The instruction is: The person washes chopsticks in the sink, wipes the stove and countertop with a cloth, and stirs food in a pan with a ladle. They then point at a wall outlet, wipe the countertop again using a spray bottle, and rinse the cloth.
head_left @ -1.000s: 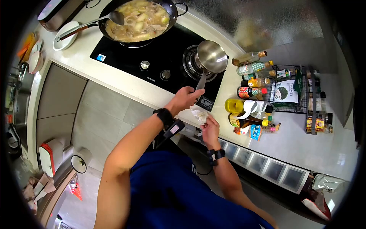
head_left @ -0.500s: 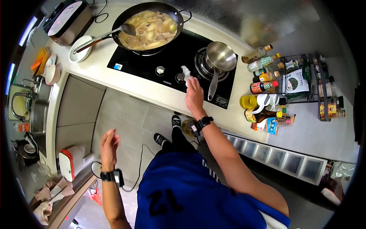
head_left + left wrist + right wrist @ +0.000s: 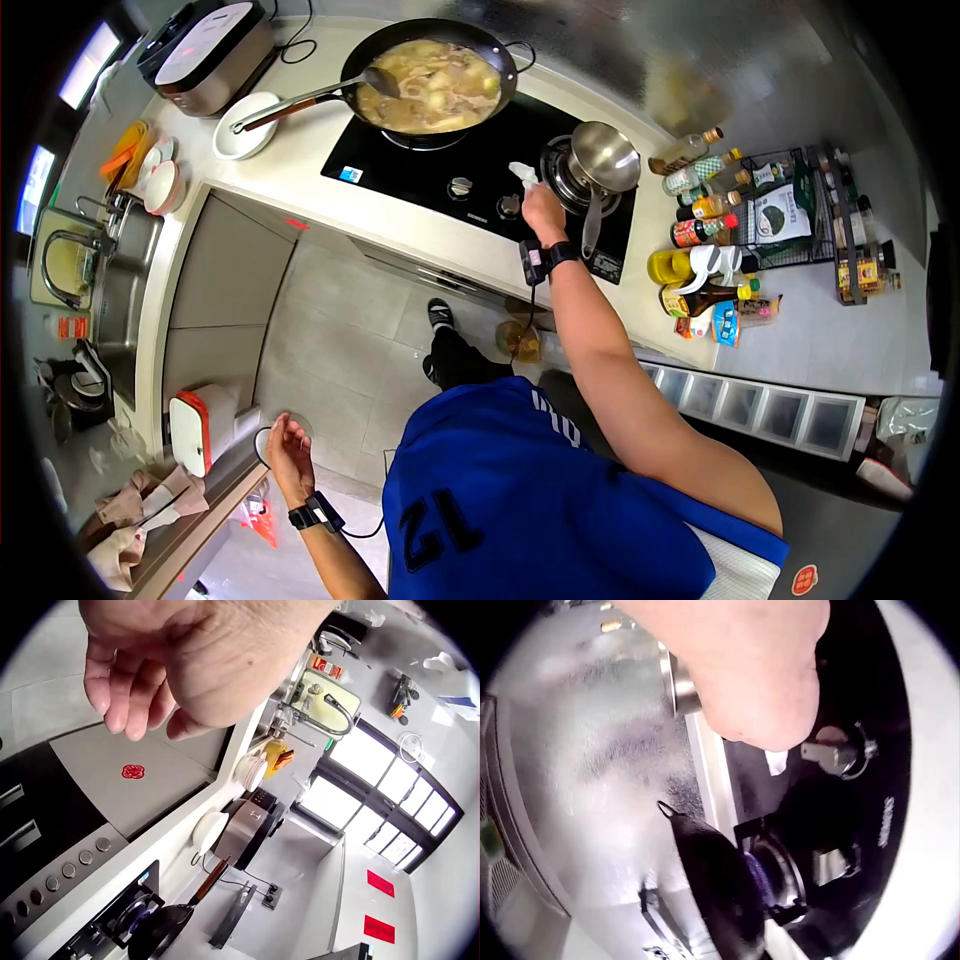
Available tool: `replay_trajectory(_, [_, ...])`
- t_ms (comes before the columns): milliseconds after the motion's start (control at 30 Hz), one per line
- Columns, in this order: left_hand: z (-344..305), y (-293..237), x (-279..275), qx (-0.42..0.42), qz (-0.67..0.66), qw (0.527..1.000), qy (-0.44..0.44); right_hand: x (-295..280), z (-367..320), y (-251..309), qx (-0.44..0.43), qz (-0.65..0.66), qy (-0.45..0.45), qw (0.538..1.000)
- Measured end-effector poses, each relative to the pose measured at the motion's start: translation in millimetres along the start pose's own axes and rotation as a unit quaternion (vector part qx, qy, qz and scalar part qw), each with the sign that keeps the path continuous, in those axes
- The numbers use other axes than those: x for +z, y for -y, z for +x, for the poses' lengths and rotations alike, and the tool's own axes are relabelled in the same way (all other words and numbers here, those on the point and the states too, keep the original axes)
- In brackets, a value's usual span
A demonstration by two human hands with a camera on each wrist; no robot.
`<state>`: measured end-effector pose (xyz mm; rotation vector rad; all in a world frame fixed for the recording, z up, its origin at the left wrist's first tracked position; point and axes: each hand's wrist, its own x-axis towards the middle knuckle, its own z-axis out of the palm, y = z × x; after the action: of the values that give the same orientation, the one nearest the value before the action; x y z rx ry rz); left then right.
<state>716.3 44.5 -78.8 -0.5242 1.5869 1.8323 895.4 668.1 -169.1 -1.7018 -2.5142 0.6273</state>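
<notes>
My right hand [image 3: 545,213] holds a crumpled white tissue [image 3: 523,173] against the black cooktop [image 3: 425,180], just left of the right burner and behind a knob. The right wrist view shows the tissue [image 3: 777,762] poking out beneath the hand [image 3: 761,682]; the fingertips are hidden. On the right burner sits a steel saucepan [image 3: 607,158], its handle towards the counter's front edge. My left hand [image 3: 290,458] hangs over the floor side, away from the counter, holding nothing. Its fingers are loosely bent in the left wrist view [image 3: 180,667].
A wok [image 3: 430,85] of simmering food stands on the left burner, flame visible below it [image 3: 757,879]. A ladle [image 3: 380,83] rests across it to a white bowl [image 3: 245,126]. Bottles [image 3: 690,232] and a wire rack [image 3: 790,210] stand right; a rice cooker [image 3: 215,60] back left.
My left hand has let go of the saucepan handle and swung away left. The saucepan now rests on the burner. My right hand carried the tissue onto the cooktop, then rightwards towards the burner.
</notes>
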Motion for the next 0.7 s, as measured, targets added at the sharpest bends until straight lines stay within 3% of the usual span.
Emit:
replay_trajectory(33, [0,-1,-4,0.002,-0.001,1.0,0.002,-4,5,8,0.04,0.021,0.042,0.998])
replay_trajectory(100, [3,-5,-8,0.002,-0.008,1.0,-0.007,-4,3,24,0.04,0.036,-0.006,0.999])
replay_trajectory(200, [10,-15,-19,0.003,-0.01,1.0,-0.018,20,20,22,-0.029,-0.068,-0.035,0.997])
replay_trajectory(300, [24,-26,-26,0.007,-0.002,1.0,-0.023,26,39,30,-0.08,-0.089,-0.021,0.993])
replay_trajectory(467, [52,-59,-20,-0.002,-0.007,1.0,-0.027,1,27,99,-0.04,-0.091,0.098,0.99])
replay_trajectory(600, [86,-103,-6,0.002,-0.002,1.0,-0.017,13,16,161,-0.061,-0.183,0.135,0.972])
replay_trajectory(700, [106,-129,1,0.004,-0.001,1.0,-0.022,28,0,198,-0.121,-0.205,0.114,0.965])
